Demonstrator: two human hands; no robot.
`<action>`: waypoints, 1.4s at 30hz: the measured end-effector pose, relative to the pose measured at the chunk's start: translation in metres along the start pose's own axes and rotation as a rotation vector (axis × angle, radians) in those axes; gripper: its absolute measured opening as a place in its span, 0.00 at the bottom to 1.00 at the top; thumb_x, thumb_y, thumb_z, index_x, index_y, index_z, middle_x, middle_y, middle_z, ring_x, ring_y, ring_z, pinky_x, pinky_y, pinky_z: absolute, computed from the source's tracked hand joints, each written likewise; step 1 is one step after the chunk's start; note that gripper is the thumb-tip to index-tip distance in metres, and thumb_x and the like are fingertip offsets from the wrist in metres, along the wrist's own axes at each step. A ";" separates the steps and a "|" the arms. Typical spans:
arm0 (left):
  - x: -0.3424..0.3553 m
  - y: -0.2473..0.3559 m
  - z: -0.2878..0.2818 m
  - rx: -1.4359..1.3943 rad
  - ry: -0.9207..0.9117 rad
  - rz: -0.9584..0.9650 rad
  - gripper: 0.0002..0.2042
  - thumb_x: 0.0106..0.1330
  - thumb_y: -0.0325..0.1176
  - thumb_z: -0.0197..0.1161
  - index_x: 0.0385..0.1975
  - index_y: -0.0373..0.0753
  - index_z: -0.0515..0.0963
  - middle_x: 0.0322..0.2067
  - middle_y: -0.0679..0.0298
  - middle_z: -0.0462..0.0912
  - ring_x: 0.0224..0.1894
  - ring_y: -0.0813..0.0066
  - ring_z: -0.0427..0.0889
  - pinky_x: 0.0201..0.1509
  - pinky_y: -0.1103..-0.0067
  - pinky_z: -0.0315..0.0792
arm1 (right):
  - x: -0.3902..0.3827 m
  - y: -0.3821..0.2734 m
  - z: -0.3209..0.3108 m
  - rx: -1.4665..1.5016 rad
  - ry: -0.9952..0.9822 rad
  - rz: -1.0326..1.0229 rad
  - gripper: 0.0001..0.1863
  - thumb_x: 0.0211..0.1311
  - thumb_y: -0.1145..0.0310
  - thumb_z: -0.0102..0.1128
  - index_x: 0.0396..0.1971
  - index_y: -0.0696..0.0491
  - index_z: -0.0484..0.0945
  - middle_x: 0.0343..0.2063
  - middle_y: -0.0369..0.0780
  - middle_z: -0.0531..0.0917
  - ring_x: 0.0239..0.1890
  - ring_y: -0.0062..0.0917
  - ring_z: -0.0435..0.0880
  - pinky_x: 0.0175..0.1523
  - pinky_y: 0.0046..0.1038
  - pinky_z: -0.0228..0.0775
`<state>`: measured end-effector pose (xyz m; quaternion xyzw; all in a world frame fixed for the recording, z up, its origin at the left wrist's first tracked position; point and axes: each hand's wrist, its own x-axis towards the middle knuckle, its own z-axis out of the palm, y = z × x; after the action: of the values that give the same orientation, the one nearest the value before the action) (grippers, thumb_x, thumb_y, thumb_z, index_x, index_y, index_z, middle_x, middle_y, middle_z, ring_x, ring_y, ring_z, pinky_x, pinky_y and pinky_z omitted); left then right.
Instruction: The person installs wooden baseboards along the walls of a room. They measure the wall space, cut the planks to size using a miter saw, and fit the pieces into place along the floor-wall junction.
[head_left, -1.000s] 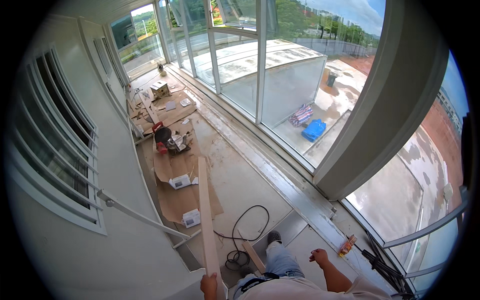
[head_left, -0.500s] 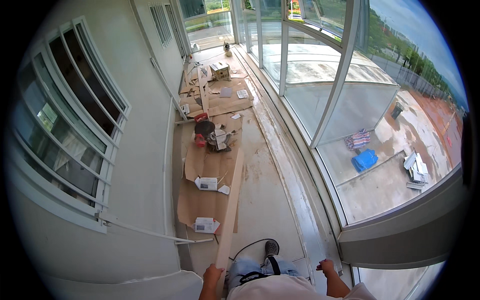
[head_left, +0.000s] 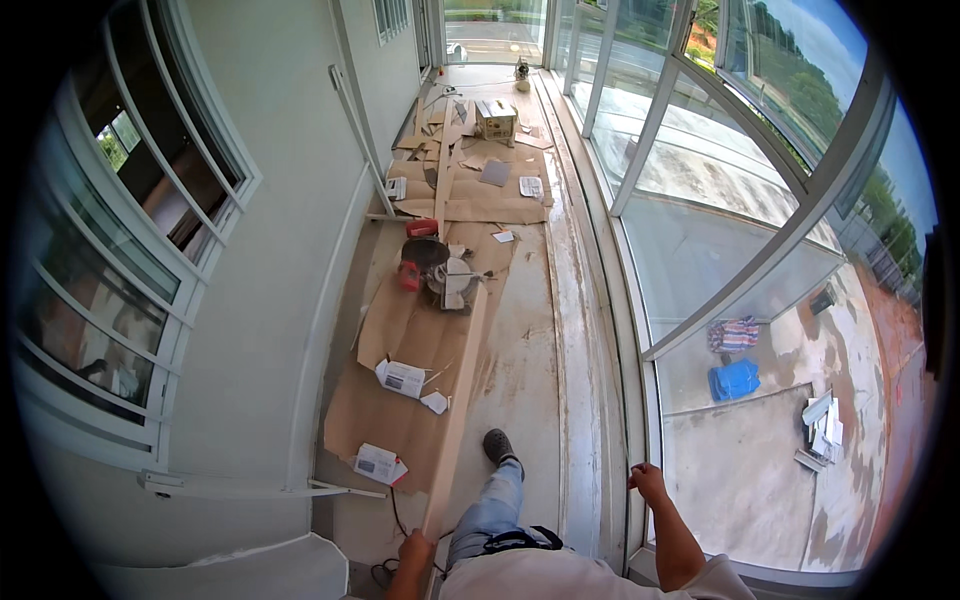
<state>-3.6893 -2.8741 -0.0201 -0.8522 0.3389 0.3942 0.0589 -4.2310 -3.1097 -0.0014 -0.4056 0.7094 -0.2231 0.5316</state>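
Observation:
My left hand (head_left: 416,549) is closed round the near end of a long, pale wooden board (head_left: 457,415). The board slants away from me over the brown paper, and its far end lies by a mitre saw (head_left: 452,282) with red parts. To the right, my right hand (head_left: 648,482) hangs in the air near the window frame, its fingers curled together. Whether anything small is in them cannot be made out.
Brown paper sheeting (head_left: 400,330) covers part of the floor, with white boxes (head_left: 380,465) on it. Beyond are a carton (head_left: 496,119) and scraps. A black cable (head_left: 398,512) runs near my feet. A wall with barred windows stands left, glass panes (head_left: 690,250) right.
I have stepped forward, and my view has turned left. The saw and boxes appear closer. My left hand still grips the board; my right hand has risen slightly.

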 end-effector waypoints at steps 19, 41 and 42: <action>0.120 0.170 -0.038 -0.078 0.214 -0.180 0.06 0.57 0.28 0.59 0.33 0.38 0.75 0.27 0.48 0.82 0.33 0.46 0.83 0.37 0.58 0.77 | 0.393 -0.326 0.032 -1.024 -0.536 -0.030 0.12 0.59 0.65 0.52 0.27 0.59 0.80 0.23 0.42 0.85 0.24 0.27 0.86 0.33 0.30 0.77; 0.530 0.306 0.191 -0.085 0.354 -0.223 0.12 0.67 0.34 0.52 0.43 0.35 0.77 0.34 0.48 0.80 0.39 0.52 0.80 0.40 0.64 0.76 | 0.916 -0.315 0.568 -1.722 -1.104 -1.645 0.10 0.55 0.63 0.60 0.34 0.51 0.79 0.38 0.38 0.79 0.45 0.33 0.78 0.41 0.33 0.77; 0.547 0.306 0.212 -0.103 0.302 -0.285 0.08 0.62 0.30 0.55 0.38 0.36 0.76 0.33 0.50 0.79 0.38 0.51 0.80 0.40 0.62 0.76 | 0.933 -0.304 0.577 -1.740 -1.059 -1.654 0.10 0.55 0.63 0.59 0.34 0.51 0.79 0.38 0.38 0.79 0.44 0.33 0.78 0.41 0.32 0.77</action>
<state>-3.7624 -3.3201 -0.5029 -0.9429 0.1991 0.2664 0.0190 -3.6879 -3.9756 -0.5023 -0.9639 -0.1297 0.2319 0.0170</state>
